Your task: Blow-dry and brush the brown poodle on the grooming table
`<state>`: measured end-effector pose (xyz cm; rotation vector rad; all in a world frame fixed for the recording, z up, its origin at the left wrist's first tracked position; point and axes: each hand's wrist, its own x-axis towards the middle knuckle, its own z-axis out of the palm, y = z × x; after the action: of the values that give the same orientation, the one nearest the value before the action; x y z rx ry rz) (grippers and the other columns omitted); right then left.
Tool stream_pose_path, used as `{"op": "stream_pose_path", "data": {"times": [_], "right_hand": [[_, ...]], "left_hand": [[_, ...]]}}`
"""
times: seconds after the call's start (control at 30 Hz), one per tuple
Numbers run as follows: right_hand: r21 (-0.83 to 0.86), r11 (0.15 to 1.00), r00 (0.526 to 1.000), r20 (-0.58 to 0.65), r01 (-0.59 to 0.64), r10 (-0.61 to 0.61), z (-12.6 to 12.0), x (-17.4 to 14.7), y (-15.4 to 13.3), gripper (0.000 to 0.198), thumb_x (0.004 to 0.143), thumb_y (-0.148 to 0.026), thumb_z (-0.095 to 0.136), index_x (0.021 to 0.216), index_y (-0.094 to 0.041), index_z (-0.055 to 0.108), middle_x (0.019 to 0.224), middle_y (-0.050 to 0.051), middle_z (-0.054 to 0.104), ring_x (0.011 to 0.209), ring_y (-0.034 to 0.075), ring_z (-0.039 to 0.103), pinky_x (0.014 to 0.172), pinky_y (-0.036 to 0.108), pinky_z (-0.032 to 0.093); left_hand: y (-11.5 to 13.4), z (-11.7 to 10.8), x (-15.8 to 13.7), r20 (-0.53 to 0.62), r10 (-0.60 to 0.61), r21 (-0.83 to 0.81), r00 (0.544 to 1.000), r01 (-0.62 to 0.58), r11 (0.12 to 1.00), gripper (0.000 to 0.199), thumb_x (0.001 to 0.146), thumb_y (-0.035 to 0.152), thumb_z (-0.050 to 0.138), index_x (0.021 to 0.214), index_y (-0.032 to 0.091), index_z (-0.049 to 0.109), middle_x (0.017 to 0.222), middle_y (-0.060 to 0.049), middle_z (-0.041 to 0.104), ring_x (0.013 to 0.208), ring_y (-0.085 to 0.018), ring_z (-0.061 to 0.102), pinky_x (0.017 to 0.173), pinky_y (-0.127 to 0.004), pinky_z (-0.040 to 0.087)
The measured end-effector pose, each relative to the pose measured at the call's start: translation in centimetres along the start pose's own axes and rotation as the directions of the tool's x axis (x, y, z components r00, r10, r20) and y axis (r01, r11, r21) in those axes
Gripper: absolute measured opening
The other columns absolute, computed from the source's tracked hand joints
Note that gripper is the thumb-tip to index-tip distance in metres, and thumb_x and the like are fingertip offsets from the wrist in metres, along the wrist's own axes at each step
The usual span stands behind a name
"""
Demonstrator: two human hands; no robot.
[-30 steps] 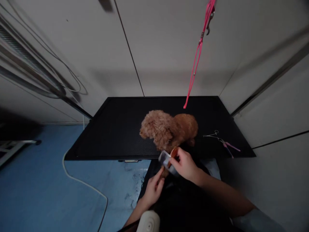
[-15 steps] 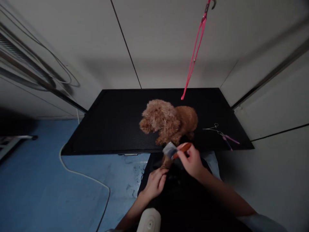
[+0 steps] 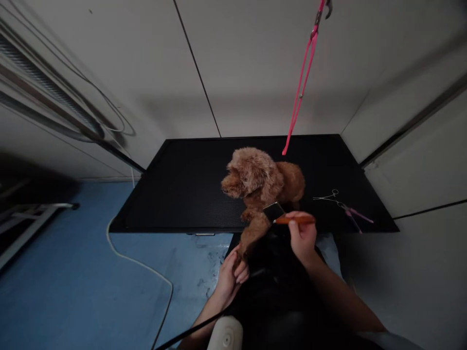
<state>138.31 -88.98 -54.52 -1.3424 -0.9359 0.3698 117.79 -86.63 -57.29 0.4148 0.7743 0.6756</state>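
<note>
Clasping a paw (image 3: pixel 244 251), the left hand (image 3: pixel 229 277) partly hides it.

this looks like a pet-grooming room: a black table (image 3: pixel 186 184) holds a dog (image 3: pixel 255 172), scissor-like tools (image 3: pixel 360 216) lie there, and a pink loop (image 3: pixel 300 96) hangs above.

I see a curly brown dog (image 3: pixel 262 180) on the black surface (image 3: pixel 182 189), near its front edge, head turned to my left and body behind it to the right. Its head fur is fluffy and paler; the body coat is shorter and redder. One foreleg (image 3: pixel 253 236) stretches past the edge towards me, its end in my left hand (image 3: pixel 231 274). My right hand (image 3: pixel 303 238) grips the brush (image 3: pixel 280 220): orange-brown handle nearly level, flat dark rectangular head just beside the upper foreleg; I can't tell if they touch.
</note>
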Motion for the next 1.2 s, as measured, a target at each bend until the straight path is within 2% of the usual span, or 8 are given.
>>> {"op": "stream_pose_path", "data": {"times": [0.1, 0.23, 0.33, 0.4, 0.5, 0.67, 1.03, 1.2], "right_hand": [[0.083, 0.996, 0.942, 0.336, -0.024, -0.006, 0.2, -0.3, 0.3, 0.008, 0.088, -0.029, 0.054, 0.094, -0.023, 0.053, 0.088, 0.004, 0.066, 0.082, 0.019, 0.066, 0.077, 0.034, 0.056], [0.048, 0.997, 0.998, 0.045, -0.055, 0.053, 0.3, 0.1, 0.6, 0.006, 0.088, -0.027, 0.053, 0.091, -0.023, 0.054, 0.087, 0.004, 0.064, 0.082, 0.017, 0.064, 0.078, 0.033, 0.054], [0.055, 0.99, 0.962, 0.248, -0.131, 0.114, 0.1, 0.6, 0.1, 0.008, 0.085, -0.027, 0.058, 0.09, -0.021, 0.056, 0.086, 0.004, 0.065, 0.081, 0.018, 0.064, 0.077, 0.032, 0.054], [0.049, 0.973, 0.92, 0.339, -0.226, 0.197, -0.1, 0.8, -0.4, 0.008, 0.084, -0.028, 0.058, 0.087, -0.021, 0.057, 0.081, 0.003, 0.066, 0.075, 0.017, 0.064, 0.072, 0.03, 0.054], [0.017, 0.973, 0.967, 0.111, -0.23, 0.227, -0.2, 1.1, -1.2, 0.009, 0.084, -0.029, 0.058, 0.086, -0.021, 0.056, 0.081, 0.003, 0.065, 0.077, 0.017, 0.063, 0.074, 0.03, 0.052], [0.008, 0.935, 0.871, 0.366, -0.355, 0.328, 0.1, 0.6, -1.8, 0.011, 0.081, -0.031, 0.061, 0.085, -0.021, 0.056, 0.077, 0.001, 0.065, 0.072, 0.017, 0.064, 0.067, 0.028, 0.053], [-0.161, 0.964, 0.971, 0.077, -0.213, 0.227, -1.3, 0.7, -2.3, 0.011, 0.084, -0.03, 0.057, 0.089, -0.021, 0.056, 0.085, 0.004, 0.067, 0.079, 0.018, 0.066, 0.073, 0.03, 0.053], [-0.256, 0.958, 0.927, 0.312, -0.13, 0.209, -1.8, 0.6, -2.2, 0.005, 0.082, -0.026, 0.058, 0.085, -0.022, 0.056, 0.078, 0.003, 0.069, 0.072, 0.017, 0.066, 0.066, 0.027, 0.054]], "left_hand": [[0.2, -0.6, 0.1, 0.09, -0.1, -0.034, 0.991, 0.103, 0.994, 0.037, 0.072, 0.05, 0.073, 0.076, 0.02, 0.051, 0.041, 0.013, 0.017, 0.034, -0.004, 0.011, 0.038, -0.018, 0.016], [0.6, -0.8, 0.5, 0.129, -0.176, 0.057, 0.976, 0.17, 0.984, 0.039, 0.068, 0.049, 0.076, 0.069, 0.017, 0.052, 0.041, 0.011, 0.026, 0.034, -0.003, 0.019, 0.038, -0.019, 0.019], [1.3, -0.1, 0.8, 0.096, -0.184, 0.229, 0.978, 0.158, 0.96, 0.04, 0.064, 0.047, 0.079, 0.073, 0.014, 0.059, 0.049, 0.005, 0.046, 0.042, -0.006, 0.037, 0.044, -0.02, 0.028], [1.8, 0.3, 1.0, 0.117, -0.152, 0.361, 0.981, 0.1, 0.927, 0.043, 0.062, 0.049, 0.08, 0.074, 0.012, 0.062, 0.057, 0.0, 0.056, 0.05, -0.007, 0.044, 0.049, -0.02, 0.031], [1.8, 0.7, 1.5, 0.173, -0.089, 0.534, 0.981, -0.017, 0.845, 0.047, 0.063, 0.055, 0.078, 0.076, 0.012, 0.065, 0.062, 0.0, 0.058, 0.055, -0.008, 0.045, 0.055, -0.021, 0.033], [1.1, 0.6, 2.3, 0.226, 0.11, 0.752, 0.968, -0.245, 0.611, 0.038, 0.07, 0.05, 0.072, 0.07, 0.013, 0.065, 0.067, -0.002, 0.06, 0.064, -0.013, 0.048, 0.063, -0.025, 0.039], [-0.5, 1.2, 3.6, 0.445, 0.322, 0.826, 0.836, -0.522, 0.214, 0.029, 0.081, 0.031, 0.059, 0.058, 0.014, 0.056, 0.061, 0.0, 0.046, 0.059, -0.011, 0.043, 0.054, -0.022, 0.033], [-1.8, 0.6, 3.5, 0.508, 0.286, 0.819, 0.812, -0.558, 0.13, 0.026, 0.081, 0.022, 0.054, 0.056, 0.015, 0.051, 0.059, 0.001, 0.046, 0.056, -0.01, 0.042, 0.051, -0.021, 0.031]]}}
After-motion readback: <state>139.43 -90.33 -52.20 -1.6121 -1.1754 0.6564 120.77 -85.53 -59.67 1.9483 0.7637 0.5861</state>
